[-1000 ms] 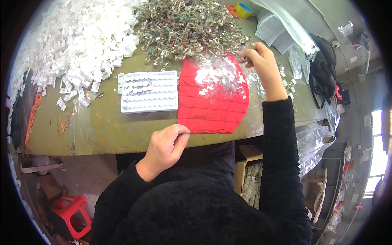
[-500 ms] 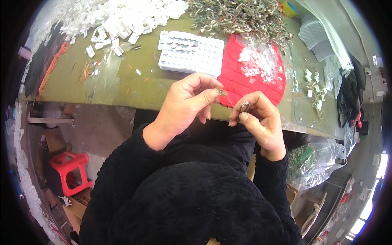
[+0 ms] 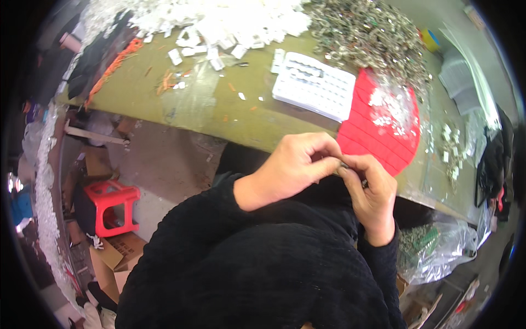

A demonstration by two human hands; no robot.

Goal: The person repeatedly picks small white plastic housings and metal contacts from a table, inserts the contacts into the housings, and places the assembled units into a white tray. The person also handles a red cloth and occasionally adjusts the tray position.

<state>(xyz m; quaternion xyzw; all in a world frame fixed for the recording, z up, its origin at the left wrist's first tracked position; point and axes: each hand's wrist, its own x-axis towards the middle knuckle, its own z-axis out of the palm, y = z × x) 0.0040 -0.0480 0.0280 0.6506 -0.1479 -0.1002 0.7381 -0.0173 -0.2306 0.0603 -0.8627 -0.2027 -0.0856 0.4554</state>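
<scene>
My left hand (image 3: 296,164) and my right hand (image 3: 373,189) meet at the fingertips, just in front of the table's near edge. Both are closed in a pinch. A small dark metal piece (image 3: 343,165) shows between the touching thumbs and fingers. The left hand's coiled, spring-like metal piece is mostly hidden now. Inside the right hand's curled fingers, a shiny bit of a ring-like metal piece (image 3: 364,183) peeks out. Beyond the hands lie a red quilted cloth (image 3: 361,140) with clear and white flakes on it and a white tray (image 3: 312,104) with rows of round compartments.
A heap of white plastic pieces (image 3: 235,24) covers the table's (image 3: 230,118) far left; a heap of metal ring-like parts (image 3: 372,41) lies right of it. A red stool (image 3: 112,208) stands left on the floor. A clear plastic bag (image 3: 438,255) hangs low right.
My hands have come together, bringing the two metal pieces to one spot; before, they were apart. The view has shifted, so the table appears further right and tilted.
</scene>
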